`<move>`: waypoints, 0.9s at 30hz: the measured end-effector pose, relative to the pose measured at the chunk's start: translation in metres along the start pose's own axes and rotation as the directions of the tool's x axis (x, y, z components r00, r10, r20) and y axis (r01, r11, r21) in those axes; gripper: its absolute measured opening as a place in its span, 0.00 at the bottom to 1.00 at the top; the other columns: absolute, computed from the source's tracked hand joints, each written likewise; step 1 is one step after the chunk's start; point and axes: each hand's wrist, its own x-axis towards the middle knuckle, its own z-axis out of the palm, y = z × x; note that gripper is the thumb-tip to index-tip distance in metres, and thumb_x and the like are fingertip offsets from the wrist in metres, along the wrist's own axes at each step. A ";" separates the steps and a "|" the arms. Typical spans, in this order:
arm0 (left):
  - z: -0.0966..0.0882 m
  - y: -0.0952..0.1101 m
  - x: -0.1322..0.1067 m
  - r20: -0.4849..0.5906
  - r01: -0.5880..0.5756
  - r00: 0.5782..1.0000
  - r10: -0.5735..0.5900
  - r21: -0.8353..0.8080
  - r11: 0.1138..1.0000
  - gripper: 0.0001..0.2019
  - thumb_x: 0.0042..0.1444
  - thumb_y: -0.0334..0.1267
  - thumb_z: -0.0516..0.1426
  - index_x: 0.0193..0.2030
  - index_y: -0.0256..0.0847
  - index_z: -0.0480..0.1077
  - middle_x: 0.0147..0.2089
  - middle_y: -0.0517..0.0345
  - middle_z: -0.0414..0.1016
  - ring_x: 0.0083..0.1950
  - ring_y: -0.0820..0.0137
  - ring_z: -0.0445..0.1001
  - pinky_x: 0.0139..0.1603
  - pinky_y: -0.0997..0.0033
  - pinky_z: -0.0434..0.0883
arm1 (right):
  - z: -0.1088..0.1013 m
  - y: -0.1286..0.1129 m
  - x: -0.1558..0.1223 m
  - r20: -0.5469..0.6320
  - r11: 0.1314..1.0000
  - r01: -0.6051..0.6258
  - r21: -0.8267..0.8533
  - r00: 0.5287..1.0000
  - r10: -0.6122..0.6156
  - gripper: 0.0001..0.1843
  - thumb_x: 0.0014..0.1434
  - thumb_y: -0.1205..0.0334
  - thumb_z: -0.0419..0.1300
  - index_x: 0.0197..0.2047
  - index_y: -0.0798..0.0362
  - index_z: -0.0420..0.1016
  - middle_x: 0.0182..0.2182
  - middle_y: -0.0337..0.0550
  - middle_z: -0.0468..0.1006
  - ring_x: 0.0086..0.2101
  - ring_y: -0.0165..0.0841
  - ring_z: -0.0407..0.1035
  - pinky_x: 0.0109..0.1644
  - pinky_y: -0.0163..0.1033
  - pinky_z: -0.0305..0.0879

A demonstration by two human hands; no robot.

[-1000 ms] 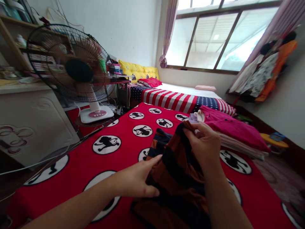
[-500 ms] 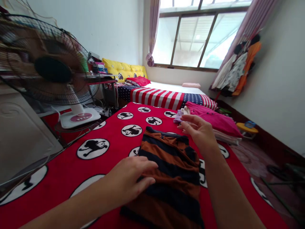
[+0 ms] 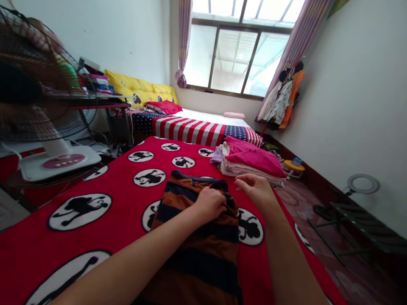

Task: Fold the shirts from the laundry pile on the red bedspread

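Observation:
A brown and navy striped garment [image 3: 203,254] lies folded lengthwise on a red cloth with round monkey prints. My left hand [image 3: 210,204] rests on its upper right part, fingers curled down onto the bunched folds there. The fingertips are partly hidden, but they appear closed on the fabric. Just right of the garment's upper edge, my right hand [image 3: 256,189] hovers with fingers bent and slightly apart, holding nothing. Beyond it sits a stack of folded clothes [image 3: 251,157], a bright pink piece on top.
The red cloth [image 3: 124,228] spreads under the garment. A floor fan [image 3: 63,159] stands at left. Behind is a bed with a flag-patterned cover [image 3: 190,130]. To the right are a yellow stool [image 3: 294,166], a dark folding rack [image 3: 359,224] and clothes hanging by the wall [image 3: 282,101].
My left hand has moved from the garment's left side up to its upper right folds, its fingers curling in. My right hand stays near the right edge. The view has swung right.

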 end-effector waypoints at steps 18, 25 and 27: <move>-0.052 -0.014 -0.016 -0.058 0.126 0.953 -0.299 -0.820 0.559 0.21 0.51 0.45 0.62 0.50 0.41 0.67 0.32 0.60 0.74 0.30 0.74 0.71 0.29 0.79 0.64 | 0.040 -0.007 -0.014 0.343 0.967 -0.126 0.224 0.938 0.042 0.25 0.54 0.39 0.57 0.38 0.53 0.77 0.30 0.42 0.80 0.30 0.32 0.74 0.28 0.32 0.64; -0.068 0.008 -0.015 -0.141 -0.009 0.982 -0.122 -0.690 0.724 0.26 0.56 0.42 0.59 0.61 0.41 0.61 0.46 0.51 0.75 0.44 0.66 0.74 0.45 0.71 0.69 | 0.037 -0.031 -0.023 0.487 0.807 -0.246 0.537 0.871 -0.058 0.19 0.44 0.57 0.69 0.40 0.56 0.77 0.34 0.41 0.80 0.36 0.35 0.74 0.41 0.37 0.67; -0.072 0.005 -0.015 -0.162 -0.007 0.978 -0.128 -0.645 0.764 0.27 0.53 0.43 0.61 0.59 0.41 0.62 0.47 0.50 0.75 0.42 0.67 0.73 0.43 0.71 0.69 | 0.033 -0.028 -0.021 0.454 0.750 -0.306 0.586 0.891 0.009 0.15 0.43 0.62 0.67 0.37 0.56 0.78 0.31 0.39 0.81 0.33 0.34 0.74 0.40 0.36 0.67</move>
